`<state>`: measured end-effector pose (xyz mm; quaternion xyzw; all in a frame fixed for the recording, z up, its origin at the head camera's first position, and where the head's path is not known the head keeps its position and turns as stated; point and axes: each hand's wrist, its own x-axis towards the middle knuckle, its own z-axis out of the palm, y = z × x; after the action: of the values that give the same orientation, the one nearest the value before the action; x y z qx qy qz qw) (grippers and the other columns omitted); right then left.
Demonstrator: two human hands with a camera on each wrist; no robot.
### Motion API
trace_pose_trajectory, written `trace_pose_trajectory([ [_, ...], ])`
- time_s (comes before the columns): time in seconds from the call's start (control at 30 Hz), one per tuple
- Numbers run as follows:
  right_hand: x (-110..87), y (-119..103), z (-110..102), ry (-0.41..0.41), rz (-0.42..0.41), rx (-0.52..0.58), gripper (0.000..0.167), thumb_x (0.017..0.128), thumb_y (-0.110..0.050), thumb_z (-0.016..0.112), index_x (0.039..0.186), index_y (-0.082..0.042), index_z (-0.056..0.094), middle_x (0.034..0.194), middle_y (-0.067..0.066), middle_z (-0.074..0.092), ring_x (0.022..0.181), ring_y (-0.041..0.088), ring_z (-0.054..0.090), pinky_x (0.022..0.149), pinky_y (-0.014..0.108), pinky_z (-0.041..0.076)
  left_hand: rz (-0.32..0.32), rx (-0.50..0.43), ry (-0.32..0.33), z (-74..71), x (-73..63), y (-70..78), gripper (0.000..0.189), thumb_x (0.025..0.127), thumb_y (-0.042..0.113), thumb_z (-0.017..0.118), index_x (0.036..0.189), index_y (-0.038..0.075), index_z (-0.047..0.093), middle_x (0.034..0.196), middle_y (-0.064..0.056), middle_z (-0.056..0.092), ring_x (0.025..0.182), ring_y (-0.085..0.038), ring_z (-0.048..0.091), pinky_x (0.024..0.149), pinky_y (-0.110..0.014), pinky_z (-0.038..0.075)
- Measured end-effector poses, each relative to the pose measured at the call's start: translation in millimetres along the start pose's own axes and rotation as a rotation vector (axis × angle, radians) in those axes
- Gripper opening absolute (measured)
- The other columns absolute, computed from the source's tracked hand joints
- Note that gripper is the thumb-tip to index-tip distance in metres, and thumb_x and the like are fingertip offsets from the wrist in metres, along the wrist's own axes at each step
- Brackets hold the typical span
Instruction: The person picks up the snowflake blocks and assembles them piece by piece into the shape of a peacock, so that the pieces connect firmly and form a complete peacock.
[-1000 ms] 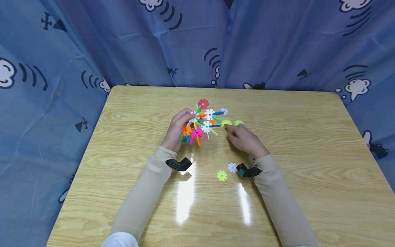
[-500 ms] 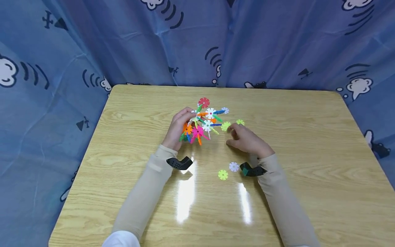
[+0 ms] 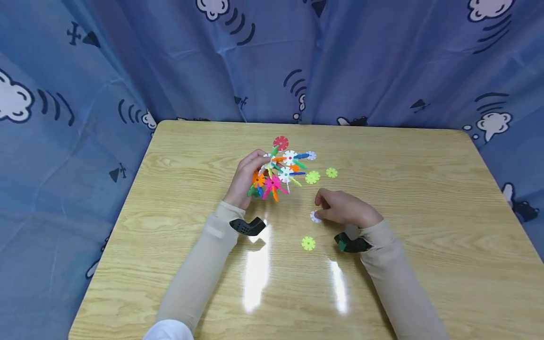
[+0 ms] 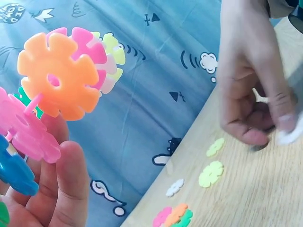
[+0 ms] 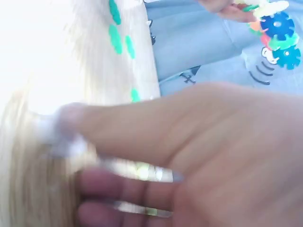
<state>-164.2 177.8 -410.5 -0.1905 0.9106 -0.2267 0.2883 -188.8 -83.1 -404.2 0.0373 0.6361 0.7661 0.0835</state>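
Note:
My left hand (image 3: pixel 247 175) holds up a many-coloured cluster of interlocked, notched flower discs (image 3: pixel 272 183), with orange, pink, white, green and blue ones among them. In the left wrist view, an orange disc (image 4: pixel 59 75) stands over the fingers of that hand. To the right, my right hand (image 3: pixel 346 208) is low over the table, its thumb tip touching a white notched disc (image 3: pixel 314 217). The index finger bends apart from the thumb. Motion blurs this hand and the disc in the right wrist view. Two yellow-green discs (image 3: pixel 312 177) (image 3: pixel 332 173) lie beyond the right hand.
Another yellow-green disc (image 3: pixel 308 243) lies nearer on the wooden table (image 3: pixel 178 264). A red disc (image 3: pixel 281 143) shows at the cluster's far side. A blue printed curtain (image 3: pixel 361 61) hangs behind the table's far edge. Dark cameras sit on both wrists.
My right hand has left the yellow-green disc and drawn back toward me. The white disc has shifted away from me and slightly left at its thumb. The left hand stays nearly still with the cluster.

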Motion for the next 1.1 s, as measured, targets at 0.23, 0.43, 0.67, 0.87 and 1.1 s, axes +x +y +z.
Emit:
trace_pose_trajectory([
  [0.23, 3.2, -2, 0, 0.055, -0.066, -0.089, 0.024, 0.087, -0.011, 0.077, 0.102, -0.006, 0.06, 0.085, 0.005, 0.051, 0.079, 0.018, 0.046, 0.069, 0.028, 0.038, 0.01, -0.01, -0.015, -0.1, 2.1, -0.6, 0.016, 0.097, 0.03, 0.055, 0.085, 0.02, 0.059, 0.092, 0.005, 0.051, 0.1, -0.017, 0.046, 0.096, -0.04, 0.032],
  [0.43, 5.9, 5, -5, 0.153, -0.073, 0.01, 0.015, 0.092, -0.006, 0.07, 0.103, -0.004, 0.061, 0.086, 0.006, 0.058, 0.079, 0.018, 0.052, 0.069, 0.028, 0.042, -0.009, 0.019, -0.05, 0.2, 0.8, -2.7, 0.018, 0.098, 0.03, 0.056, 0.082, 0.02, 0.057, 0.091, 0.004, 0.047, 0.101, -0.018, 0.044, 0.099, -0.048, 0.027],
  [0.67, -5.9, -2, -21, 0.468, -0.065, 0.393, 0.022, 0.102, -0.011, 0.06, 0.122, -0.002, 0.067, 0.102, 0.016, 0.071, 0.083, 0.011, 0.07, 0.08, 0.033, 0.061, -0.061, 0.053, -0.155, 3.8, -0.3, -5.9, 0.017, 0.097, 0.027, 0.056, 0.082, 0.019, 0.058, 0.09, 0.005, 0.051, 0.102, -0.018, 0.047, 0.1, -0.048, 0.032],
  [0.87, -14.3, -15, -22, 0.617, -0.194, 0.535, 0.019, 0.101, -0.011, 0.062, 0.114, 0.0, 0.07, 0.11, 0.018, 0.071, 0.085, 0.0, 0.07, 0.081, 0.02, 0.06, -0.094, 0.078, -0.249, 7.7, -1.0, -7.5, 0.017, 0.095, 0.024, 0.056, 0.081, 0.016, 0.056, 0.087, 0.003, 0.048, 0.096, -0.027, 0.045, 0.093, -0.045, 0.036],
  [1.1, -18.0, -16, -21, 0.624, -0.24, 0.48, 0.014, 0.099, -0.008, 0.063, 0.108, -0.002, 0.073, 0.107, 0.016, 0.073, 0.086, -0.001, 0.07, 0.077, 0.018, 0.058, -0.126, 0.132, -0.267, 10.2, -1.1, -8.8, 0.025, 0.098, 0.03, 0.056, 0.079, 0.013, 0.054, 0.084, 0.002, 0.044, 0.093, -0.027, 0.044, 0.086, -0.04, 0.033],
])
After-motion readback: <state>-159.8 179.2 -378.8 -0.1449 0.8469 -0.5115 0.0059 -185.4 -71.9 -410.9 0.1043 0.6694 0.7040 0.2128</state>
